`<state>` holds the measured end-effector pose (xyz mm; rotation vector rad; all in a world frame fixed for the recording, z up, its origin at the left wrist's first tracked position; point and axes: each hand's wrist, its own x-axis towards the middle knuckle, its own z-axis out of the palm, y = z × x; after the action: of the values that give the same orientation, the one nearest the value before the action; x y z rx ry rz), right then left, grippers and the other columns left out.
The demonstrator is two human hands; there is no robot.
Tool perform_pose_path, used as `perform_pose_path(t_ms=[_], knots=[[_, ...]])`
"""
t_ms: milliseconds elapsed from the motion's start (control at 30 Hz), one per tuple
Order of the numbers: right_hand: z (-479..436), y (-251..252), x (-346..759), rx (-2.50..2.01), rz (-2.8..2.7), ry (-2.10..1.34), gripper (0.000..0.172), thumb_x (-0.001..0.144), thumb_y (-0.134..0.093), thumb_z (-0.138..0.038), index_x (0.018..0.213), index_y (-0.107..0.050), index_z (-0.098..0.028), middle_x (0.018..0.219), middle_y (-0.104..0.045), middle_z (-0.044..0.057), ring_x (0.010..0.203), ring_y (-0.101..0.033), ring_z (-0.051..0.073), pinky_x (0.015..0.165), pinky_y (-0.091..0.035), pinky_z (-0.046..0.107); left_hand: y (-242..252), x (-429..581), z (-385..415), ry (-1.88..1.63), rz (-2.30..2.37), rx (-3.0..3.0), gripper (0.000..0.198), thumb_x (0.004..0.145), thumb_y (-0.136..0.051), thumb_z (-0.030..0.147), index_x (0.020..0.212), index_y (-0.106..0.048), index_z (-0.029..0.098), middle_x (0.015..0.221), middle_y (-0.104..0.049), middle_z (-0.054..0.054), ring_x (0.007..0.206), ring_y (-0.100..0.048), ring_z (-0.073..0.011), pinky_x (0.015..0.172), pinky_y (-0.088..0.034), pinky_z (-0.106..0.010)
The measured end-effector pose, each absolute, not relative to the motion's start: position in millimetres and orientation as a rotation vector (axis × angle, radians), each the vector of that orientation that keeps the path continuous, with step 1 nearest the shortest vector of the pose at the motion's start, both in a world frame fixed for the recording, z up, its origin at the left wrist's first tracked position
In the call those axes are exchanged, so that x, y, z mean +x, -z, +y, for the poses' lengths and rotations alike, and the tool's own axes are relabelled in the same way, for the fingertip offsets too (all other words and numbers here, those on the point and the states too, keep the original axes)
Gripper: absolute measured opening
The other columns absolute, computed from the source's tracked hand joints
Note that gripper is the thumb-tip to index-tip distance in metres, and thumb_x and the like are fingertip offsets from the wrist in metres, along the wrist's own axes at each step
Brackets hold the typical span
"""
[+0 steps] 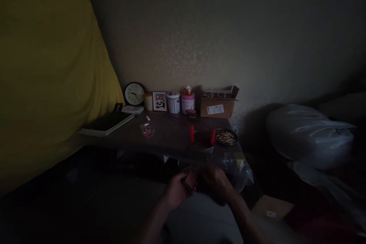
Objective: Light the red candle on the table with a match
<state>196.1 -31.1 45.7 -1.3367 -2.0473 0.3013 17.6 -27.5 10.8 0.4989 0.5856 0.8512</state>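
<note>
**Head view: both hands working a small dark item below the surface edge**

Left hand [177,190] is pinching a small dark object [188,187], fingers closed on it. Right hand [216,185] is curling at its 3 o'clock; grip unclear in the dim light. Red-handled pot [202,139] and dish of sticks [226,137] are sitting at 12 o'clock, within reach.

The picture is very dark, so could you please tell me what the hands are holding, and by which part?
The left hand pinches a small dark thin object at one end; what it is cannot be told. The right hand is closed beside it, its hold unclear.
</note>
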Motion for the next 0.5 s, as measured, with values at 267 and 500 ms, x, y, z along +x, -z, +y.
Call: perform_pose_path(t_ms=[267, 500], knots=[[-33.7, -56.1, 192.1, -1.244, -1.675, -0.662, 0.023, 0.082, -0.047, -0.032, 0.091, -0.062, -0.016, 0.087, -0.067, 0.006, 0.080, -0.063, 0.019, 0.070, -0.049, 0.028, -26.7, 13.4, -32.7, -0.905, 0.413, 0.489, 0.051, 0.082, -0.046, 0.024, 0.132, -0.036, 0.025, 0.087, -0.067, -0.009, 0.072, -0.064, -0.0191, 0.061, -0.043, -0.029], [-36.9, -57.1, 188.9, -1.269, -1.548, -0.819, 0.018, 0.079, -0.052, -0.031, 0.081, -0.062, -0.017, 0.073, -0.064, 0.002, 0.070, -0.060, 0.017, 0.062, -0.047, 0.025, -27.9, 12.1, -34.1, -0.938, 0.334, 0.479, 0.048, 0.082, -0.043, 0.020, 0.129, -0.040, 0.024, 0.092, -0.067, -0.009, 0.080, -0.064, -0.0223, 0.070, -0.046, -0.035]])
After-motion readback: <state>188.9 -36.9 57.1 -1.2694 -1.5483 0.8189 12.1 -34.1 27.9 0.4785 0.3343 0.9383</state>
